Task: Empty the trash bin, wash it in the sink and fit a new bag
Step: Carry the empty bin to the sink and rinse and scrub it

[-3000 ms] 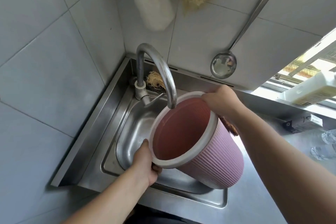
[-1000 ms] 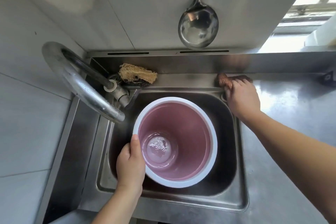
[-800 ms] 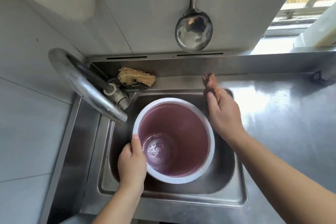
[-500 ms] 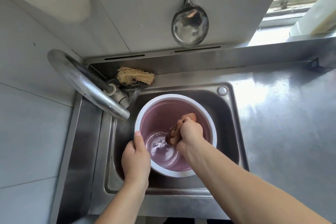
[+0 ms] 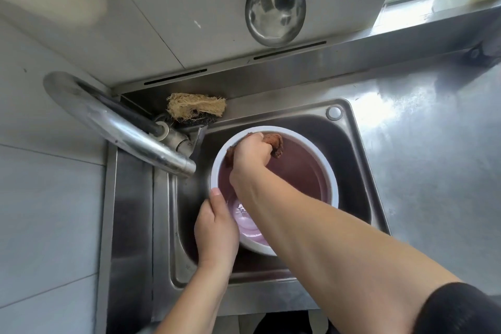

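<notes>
A pink trash bin with a white rim stands upright in the steel sink, a little water at its bottom. My left hand grips the bin's near-left rim, thumb over the edge. My right hand reaches inside the bin and holds a brown scrubbing cloth against the far inner wall near the rim. My right forearm hides much of the bin's floor.
The curved steel faucet ends just left of the bin. A loofah scrubber lies on the sink's back ledge. A steel ladle hangs on the tiled wall. Steel counter stretches to the right.
The bin went from tilted under the faucet to upright in the sink. My right hand picked the brown cloth off the sink's back edge and moved it up the far inner wall.
</notes>
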Demonstrator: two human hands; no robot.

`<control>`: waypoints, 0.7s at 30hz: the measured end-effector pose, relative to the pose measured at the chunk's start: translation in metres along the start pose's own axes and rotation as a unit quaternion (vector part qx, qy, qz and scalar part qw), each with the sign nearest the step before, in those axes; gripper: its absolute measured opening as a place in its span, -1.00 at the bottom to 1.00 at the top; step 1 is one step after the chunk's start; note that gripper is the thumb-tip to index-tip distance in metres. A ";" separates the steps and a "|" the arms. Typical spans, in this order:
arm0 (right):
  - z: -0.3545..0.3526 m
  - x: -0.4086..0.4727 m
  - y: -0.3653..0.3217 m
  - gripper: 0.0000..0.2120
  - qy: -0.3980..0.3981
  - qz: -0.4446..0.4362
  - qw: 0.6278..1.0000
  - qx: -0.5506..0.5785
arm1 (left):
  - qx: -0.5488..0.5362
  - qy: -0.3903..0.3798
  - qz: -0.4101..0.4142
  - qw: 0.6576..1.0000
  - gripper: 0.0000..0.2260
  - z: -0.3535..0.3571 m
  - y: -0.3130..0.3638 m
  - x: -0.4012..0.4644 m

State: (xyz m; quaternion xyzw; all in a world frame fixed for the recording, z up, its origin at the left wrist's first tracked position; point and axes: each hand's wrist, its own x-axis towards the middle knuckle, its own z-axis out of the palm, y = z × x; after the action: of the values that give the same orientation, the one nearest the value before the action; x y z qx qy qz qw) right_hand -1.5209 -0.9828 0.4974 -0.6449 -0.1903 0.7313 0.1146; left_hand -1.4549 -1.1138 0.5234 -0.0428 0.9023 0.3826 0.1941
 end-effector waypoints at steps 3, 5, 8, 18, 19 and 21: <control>0.009 -0.002 0.008 -0.42 0.010 0.000 0.994 -0.106 | 0.001 -0.024 -0.005 1.000 -0.55 -0.001 0.002 0.003; 0.008 -0.010 0.017 -0.38 -0.047 -0.010 0.989 -0.139 | -0.002 -0.023 -0.013 1.000 -0.57 -0.002 0.001 0.006; -0.010 -0.025 0.034 -0.32 -0.156 -0.028 0.971 -0.178 | -0.016 -0.016 -0.020 1.000 -0.62 -0.005 -0.001 0.012; -0.099 -0.038 0.035 -0.23 -0.362 -0.044 0.767 -0.528 | -0.011 0.018 0.020 1.000 -0.60 -0.005 -0.001 0.016; -0.108 -0.037 0.031 -0.28 -0.372 -0.048 0.728 -0.574 | -0.009 0.024 0.028 0.999 -0.59 -0.004 0.001 0.014; -0.123 -0.033 0.022 -0.27 -0.384 -0.049 0.643 -0.661 | -0.001 0.031 0.048 0.998 -0.59 -0.002 0.004 0.011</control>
State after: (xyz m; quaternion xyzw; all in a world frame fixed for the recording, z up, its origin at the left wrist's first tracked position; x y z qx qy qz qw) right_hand -1.3929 -0.9999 0.5063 -0.2004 -0.6815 0.5858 -0.3902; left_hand -1.4668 -1.1117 0.5238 -0.0118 0.9086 0.3906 0.1475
